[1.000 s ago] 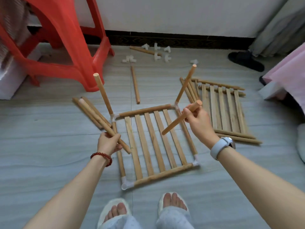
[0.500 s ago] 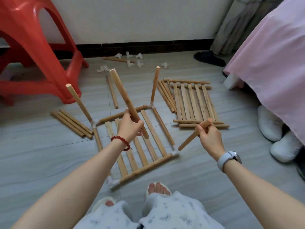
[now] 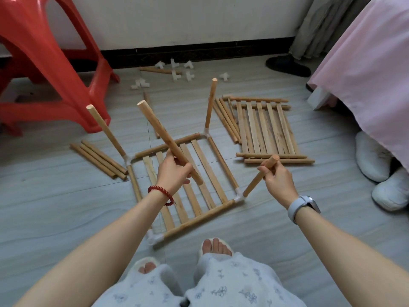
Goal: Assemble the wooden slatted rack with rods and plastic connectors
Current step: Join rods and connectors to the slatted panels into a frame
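Note:
A slatted wooden frame (image 3: pixel 205 165) lies flat on the floor with white plastic connectors at its corners. Upright rods stand in the far-left corner (image 3: pixel 106 130) and the far-right corner (image 3: pixel 210 103). My left hand (image 3: pixel 172 171) grips a loose rod (image 3: pixel 163 136) that slants up and to the left above the slats. My right hand (image 3: pixel 277 178) grips another rod (image 3: pixel 257 179) near its top; its lower end sits at the near-right corner connector (image 3: pixel 239 197). The near-left connector (image 3: pixel 155 238) holds no upright rod.
A second slatted panel (image 3: pixel 265 129) with loose rods lies to the right. Three rods (image 3: pixel 97 159) lie to the left. Spare white connectors (image 3: pixel 177 73) are scattered by the wall. A red plastic stool (image 3: pixel 44 63) stands far left; a pink bed cover (image 3: pixel 371 69) and white slippers (image 3: pixel 380 171) are right.
My right hand brought its rod down so its lower end now meets the near-right corner connector. My left hand lifted its rod off the floor and holds it above the frame.

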The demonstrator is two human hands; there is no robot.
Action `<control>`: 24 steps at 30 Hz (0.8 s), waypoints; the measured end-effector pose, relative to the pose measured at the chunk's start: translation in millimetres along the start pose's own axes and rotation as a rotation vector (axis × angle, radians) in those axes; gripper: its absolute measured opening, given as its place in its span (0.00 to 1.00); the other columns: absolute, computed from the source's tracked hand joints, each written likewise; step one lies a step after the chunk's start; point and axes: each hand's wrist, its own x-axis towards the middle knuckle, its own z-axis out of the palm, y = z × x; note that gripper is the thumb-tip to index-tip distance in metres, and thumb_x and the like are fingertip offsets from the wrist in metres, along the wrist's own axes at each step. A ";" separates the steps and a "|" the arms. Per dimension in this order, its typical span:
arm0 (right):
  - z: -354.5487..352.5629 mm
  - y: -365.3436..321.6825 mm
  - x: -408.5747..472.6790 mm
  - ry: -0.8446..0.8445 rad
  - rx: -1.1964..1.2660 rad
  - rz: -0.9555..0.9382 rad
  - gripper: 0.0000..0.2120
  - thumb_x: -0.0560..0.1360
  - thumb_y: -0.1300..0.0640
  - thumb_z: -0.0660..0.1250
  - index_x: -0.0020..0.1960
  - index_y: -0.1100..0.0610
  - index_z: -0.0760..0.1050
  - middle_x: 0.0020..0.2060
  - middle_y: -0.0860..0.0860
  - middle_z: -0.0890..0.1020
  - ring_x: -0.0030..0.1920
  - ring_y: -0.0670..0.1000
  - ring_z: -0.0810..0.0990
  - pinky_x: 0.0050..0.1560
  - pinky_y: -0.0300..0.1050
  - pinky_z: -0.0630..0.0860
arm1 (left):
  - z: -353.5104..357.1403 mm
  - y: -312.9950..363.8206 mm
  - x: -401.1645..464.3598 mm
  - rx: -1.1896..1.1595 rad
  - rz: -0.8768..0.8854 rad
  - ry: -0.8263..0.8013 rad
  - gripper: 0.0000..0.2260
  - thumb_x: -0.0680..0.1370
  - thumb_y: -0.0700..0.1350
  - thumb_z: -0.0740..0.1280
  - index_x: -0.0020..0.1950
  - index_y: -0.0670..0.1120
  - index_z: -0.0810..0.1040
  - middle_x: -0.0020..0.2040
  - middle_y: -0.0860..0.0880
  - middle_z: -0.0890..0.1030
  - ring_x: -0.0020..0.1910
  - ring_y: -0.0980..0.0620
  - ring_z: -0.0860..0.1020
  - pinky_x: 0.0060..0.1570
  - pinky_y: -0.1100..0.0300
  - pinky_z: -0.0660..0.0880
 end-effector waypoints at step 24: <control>70.5 -46.4 28.9 0.336 0.153 0.100 0.14 0.80 0.58 0.58 0.63 0.63 0.68 0.55 0.63 0.78 0.58 0.63 0.75 0.56 0.51 0.70 | -45.3 -25.7 22.9 -0.075 -0.087 0.216 0.06 0.75 0.38 0.66 0.48 0.44 0.71 0.43 0.45 0.79 0.42 0.48 0.82 0.40 0.56 0.80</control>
